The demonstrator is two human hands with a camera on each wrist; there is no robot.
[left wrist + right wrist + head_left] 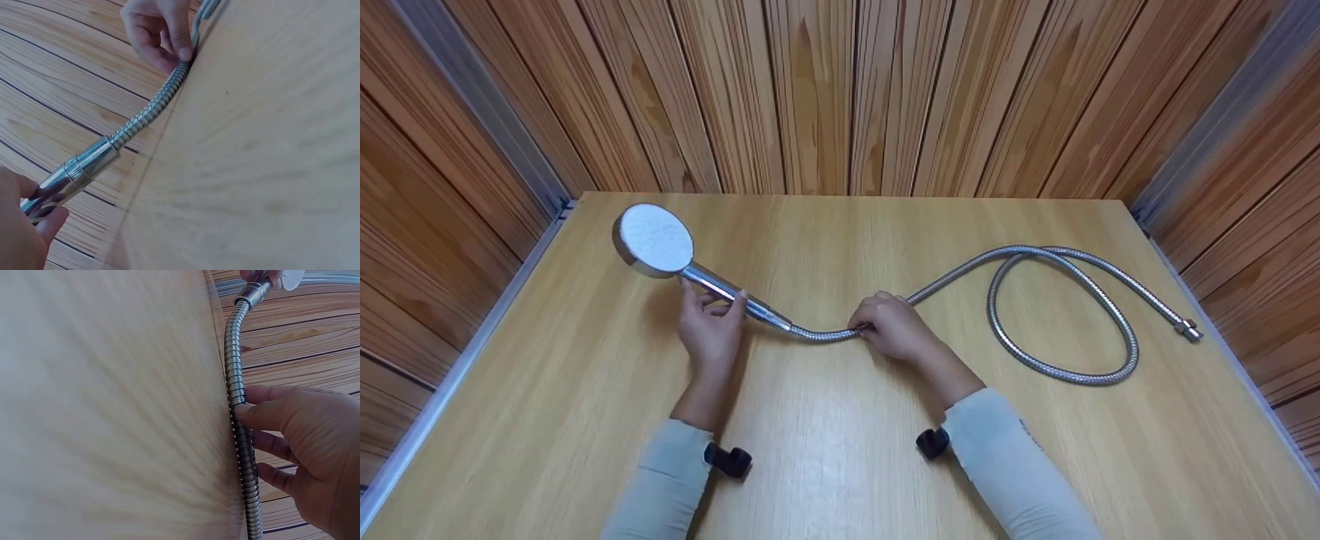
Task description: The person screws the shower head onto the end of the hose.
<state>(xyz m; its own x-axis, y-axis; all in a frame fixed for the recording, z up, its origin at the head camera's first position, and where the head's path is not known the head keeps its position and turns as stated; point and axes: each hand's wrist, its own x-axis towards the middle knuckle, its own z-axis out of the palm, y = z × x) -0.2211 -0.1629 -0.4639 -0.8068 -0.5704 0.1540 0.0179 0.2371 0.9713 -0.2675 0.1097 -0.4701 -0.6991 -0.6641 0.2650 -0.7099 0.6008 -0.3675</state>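
A chrome shower head [657, 238] with a round white face is tilted up at the left of the table. My left hand [711, 330] grips its shiny handle [757, 309] between thumb and fingers. From the handle's lower end runs a ribbed metal hose [823, 336], joined at a smooth collar [90, 160]. My right hand [894, 326] pinches the hose a short way from that collar. In the right wrist view the thumb and fingertips [247, 410] lie against the ribbed hose [242, 455].
Beyond the right hand the hose loops once on the wooden table [825, 450]. Its free end carries a metal nut [1189, 330] near the right edge. Wood-panelled walls [810, 97] close off the back and sides. Small black cameras [727, 460] sit at both wrists.
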